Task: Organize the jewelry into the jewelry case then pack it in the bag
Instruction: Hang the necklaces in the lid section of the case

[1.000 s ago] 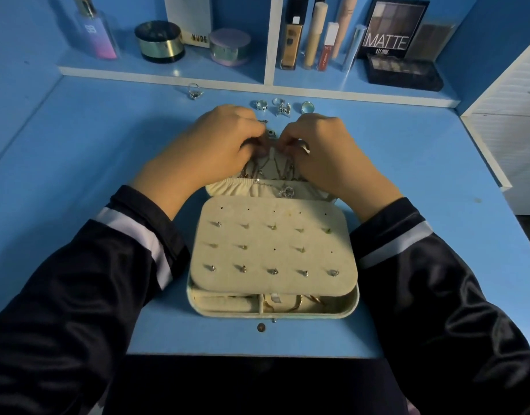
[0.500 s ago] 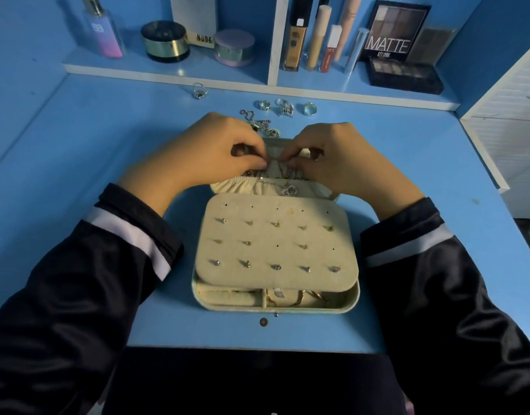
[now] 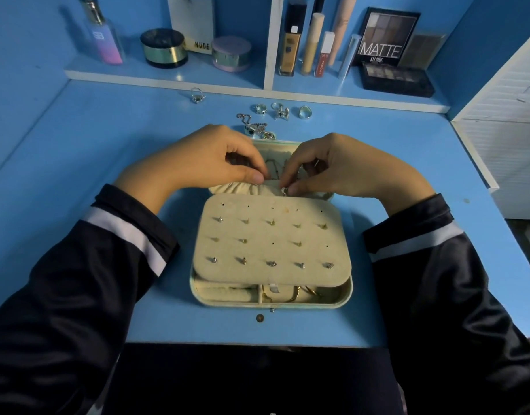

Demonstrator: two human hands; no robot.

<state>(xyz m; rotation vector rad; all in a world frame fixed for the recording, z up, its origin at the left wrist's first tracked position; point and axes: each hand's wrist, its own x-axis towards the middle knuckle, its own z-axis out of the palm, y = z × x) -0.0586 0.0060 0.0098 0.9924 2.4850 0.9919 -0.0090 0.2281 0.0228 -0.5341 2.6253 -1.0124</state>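
Observation:
An open cream jewelry case (image 3: 346, 298) lies in the middle of the blue desk. Its earring panel (image 3: 272, 241) holds several studs and covers most of the tray. Behind it is the lid with a gathered fabric pocket (image 3: 243, 188). My left hand (image 3: 210, 163) pinches the pocket's top edge. My right hand (image 3: 332, 166) pinches a small silver pendant (image 3: 284, 191) at the pocket's rim; thin chains hang in the lid between my hands. Loose rings (image 3: 304, 111) and a chain bracelet (image 3: 254, 127) lie on the desk behind the case. No bag is in view.
A low shelf (image 3: 168, 77) along the back carries a perfume bottle (image 3: 103, 34), round jars, makeup tubes and eyeshadow palettes (image 3: 395, 79). One ring (image 3: 197, 95) lies apart near the shelf. A small round stud (image 3: 260, 318) sits on the desk in front of the case. White furniture (image 3: 503, 139) stands at right.
Both hands have drawn back toward me from the lid's top to the pocket's rim. The loose rings and bracelet behind them are now uncovered. The right hand now pinches the pendant.

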